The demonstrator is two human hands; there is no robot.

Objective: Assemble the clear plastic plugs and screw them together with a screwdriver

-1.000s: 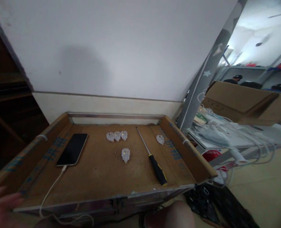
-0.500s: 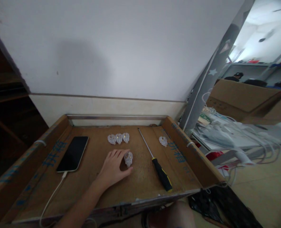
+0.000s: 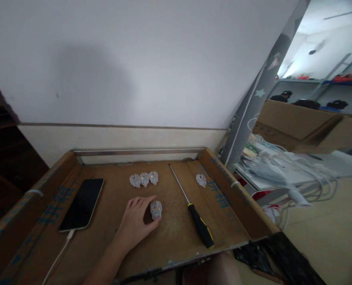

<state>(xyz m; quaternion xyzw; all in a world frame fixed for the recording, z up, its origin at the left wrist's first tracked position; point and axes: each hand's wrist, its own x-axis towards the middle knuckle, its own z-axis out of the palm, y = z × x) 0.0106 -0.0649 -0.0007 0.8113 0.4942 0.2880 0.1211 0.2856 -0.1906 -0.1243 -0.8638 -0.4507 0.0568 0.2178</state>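
Observation:
My left hand [image 3: 137,219] reaches in from the lower left, with thumb and index finger closed around the sides of a clear plastic plug [image 3: 156,210]. The plug's metal pins face up, and it is low over or resting on the cardboard; I cannot tell which. Just beyond my fingers, three similar clear plugs [image 3: 144,179] sit side by side in a row. Another clear plug [image 3: 201,180] lies alone at the right. Between it and my hand is a screwdriver [image 3: 200,224] with a black and yellow handle, its tip pointing away. My right hand is out of view.
A phone [image 3: 82,204] with a white cable lies at the left on the cardboard-lined tray [image 3: 170,253]. Raised cardboard edges bound its sides, and a wall [image 3: 164,71] rises behind. Rightward stand a table with bagged cables [image 3: 271,170] and a large carton [image 3: 295,122]. A person [image 3: 282,96] is far back.
The view has shifted, so the tray appears slightly lower and further left. In my left hand the plug has tilted a little, its pinned face now turned more toward me.

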